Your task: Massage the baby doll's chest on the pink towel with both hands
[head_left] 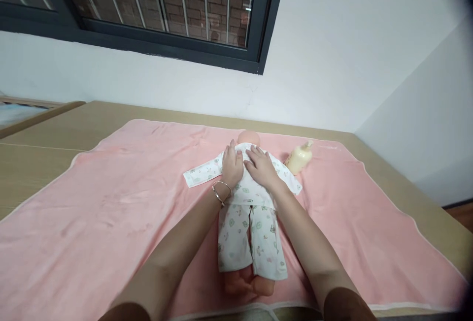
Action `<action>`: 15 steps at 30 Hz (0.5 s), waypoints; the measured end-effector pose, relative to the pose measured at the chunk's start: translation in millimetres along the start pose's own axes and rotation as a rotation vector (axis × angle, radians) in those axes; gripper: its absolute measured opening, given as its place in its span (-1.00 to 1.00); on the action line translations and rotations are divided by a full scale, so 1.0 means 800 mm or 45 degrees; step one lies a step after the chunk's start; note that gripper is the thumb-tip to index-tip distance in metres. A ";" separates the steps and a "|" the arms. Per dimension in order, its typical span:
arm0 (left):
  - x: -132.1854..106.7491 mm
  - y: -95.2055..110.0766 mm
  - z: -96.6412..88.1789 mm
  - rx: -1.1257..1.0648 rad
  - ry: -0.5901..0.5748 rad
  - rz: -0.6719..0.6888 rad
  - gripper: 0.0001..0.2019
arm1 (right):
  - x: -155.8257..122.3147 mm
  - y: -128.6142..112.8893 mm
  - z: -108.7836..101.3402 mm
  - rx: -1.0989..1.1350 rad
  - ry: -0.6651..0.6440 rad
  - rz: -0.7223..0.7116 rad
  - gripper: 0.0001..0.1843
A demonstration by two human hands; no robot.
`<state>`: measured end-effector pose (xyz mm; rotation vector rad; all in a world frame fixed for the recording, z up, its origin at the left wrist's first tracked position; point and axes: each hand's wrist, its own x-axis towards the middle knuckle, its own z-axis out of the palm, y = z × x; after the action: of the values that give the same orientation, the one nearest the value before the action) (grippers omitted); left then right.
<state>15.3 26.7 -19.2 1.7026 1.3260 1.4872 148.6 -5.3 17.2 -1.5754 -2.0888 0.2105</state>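
A baby doll (248,138) lies on a pink blanket (121,203), its head toward the wall and its bare feet toward me. It wears a white printed top (247,190) and matching trousers (234,237), the sleeves spread out to both sides. My left hand (232,164) rests on the left part of the doll's upper body, fingers stretched out, with a bracelet on the wrist. On the right part of the upper body lies my right hand (259,166), palm down with fingers spread. Neither hand grips anything. The doll's face cannot be seen.
A pale yellow pump bottle (298,158) leans on the blanket beside the doll's right-hand sleeve. The blanket covers much of a wooden table (107,112). Behind stand a white wall (314,65) and a dark-framed window (258,25) with bars.
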 end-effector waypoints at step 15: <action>0.055 0.056 -0.072 -0.364 0.290 -0.396 -0.47 | -0.011 -0.028 -0.047 -0.205 -0.123 0.056 -0.87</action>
<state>-28.0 36.4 53.6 1.1200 1.3428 1.6259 149.0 -27.5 56.0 -1.7376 -2.1941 0.1390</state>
